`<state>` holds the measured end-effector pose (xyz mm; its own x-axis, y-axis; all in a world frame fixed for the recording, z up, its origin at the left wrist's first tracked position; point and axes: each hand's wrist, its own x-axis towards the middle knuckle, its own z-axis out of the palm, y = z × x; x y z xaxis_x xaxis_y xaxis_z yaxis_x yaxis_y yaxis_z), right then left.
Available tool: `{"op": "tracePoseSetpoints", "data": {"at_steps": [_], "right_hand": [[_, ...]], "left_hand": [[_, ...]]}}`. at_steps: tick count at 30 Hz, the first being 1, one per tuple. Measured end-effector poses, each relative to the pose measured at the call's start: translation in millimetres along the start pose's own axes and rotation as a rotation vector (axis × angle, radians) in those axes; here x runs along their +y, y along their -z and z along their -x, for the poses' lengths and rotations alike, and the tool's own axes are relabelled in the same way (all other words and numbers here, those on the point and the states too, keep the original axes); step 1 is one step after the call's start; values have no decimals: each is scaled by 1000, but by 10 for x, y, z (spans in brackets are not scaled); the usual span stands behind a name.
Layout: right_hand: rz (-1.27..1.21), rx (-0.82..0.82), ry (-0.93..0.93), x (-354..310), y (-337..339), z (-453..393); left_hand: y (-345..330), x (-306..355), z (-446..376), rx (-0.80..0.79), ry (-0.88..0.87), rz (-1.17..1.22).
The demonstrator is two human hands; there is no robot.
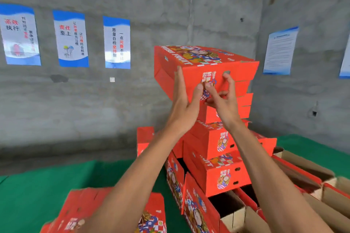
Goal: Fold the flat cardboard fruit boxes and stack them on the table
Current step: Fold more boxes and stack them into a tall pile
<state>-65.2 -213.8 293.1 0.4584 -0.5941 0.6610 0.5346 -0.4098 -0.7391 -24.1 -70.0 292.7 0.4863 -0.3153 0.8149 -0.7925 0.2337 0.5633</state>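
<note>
A folded red fruit box [200,62] sits tilted on top of a stack of folded red boxes [221,174] at the table's middle. My left hand [184,98] lies flat against the top box's front face, fingers straight and pointing up. My right hand [224,98] touches the same face beside it with thumb and bent fingertips, its index finger reaching up to just below the handle hole. A pile of flat red boxes [75,212] lies at the lower left, partly hidden by my left forearm.
The table has a green cover [37,185]. Open boxes with brown insides [306,174] lie at the right, and more red boxes stand on edge [197,208] in front of the stack. A grey concrete wall with posters [116,41] is close behind.
</note>
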Motion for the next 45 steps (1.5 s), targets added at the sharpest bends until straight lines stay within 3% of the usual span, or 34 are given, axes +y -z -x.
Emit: {"op": "tracePoseSetpoints", "data": {"at_steps": [15, 24, 28, 30, 32, 37, 41, 45], "right_hand": [[73, -90, -149, 692, 710, -1711], [82, -139, -253, 1206, 730, -2069], [645, 51, -30, 1085, 780, -2006], [674, 172, 102, 1008, 711, -1844], [536, 198, 142, 959, 502, -1504], [273, -240, -102, 1532, -290, 10], [485, -577, -508, 2423, -603, 1538], [769, -902, -707, 2922, -589, 2873]], "left_hand": [[-1243, -1168, -1611, -126, 188, 114], [-1343, -1590, -1719, -188, 232, 84], [-1121, -1635, -1405, -176, 233, 34], [-900, -1679, -1145, -160, 269, 31], [-610, -1748, -800, -158, 315, 21], [286, -2191, 456, -102, 538, -132], [1106, -2567, 1722, -175, 840, -474], [1830, -2738, 2954, -80, 1010, -572]]}}
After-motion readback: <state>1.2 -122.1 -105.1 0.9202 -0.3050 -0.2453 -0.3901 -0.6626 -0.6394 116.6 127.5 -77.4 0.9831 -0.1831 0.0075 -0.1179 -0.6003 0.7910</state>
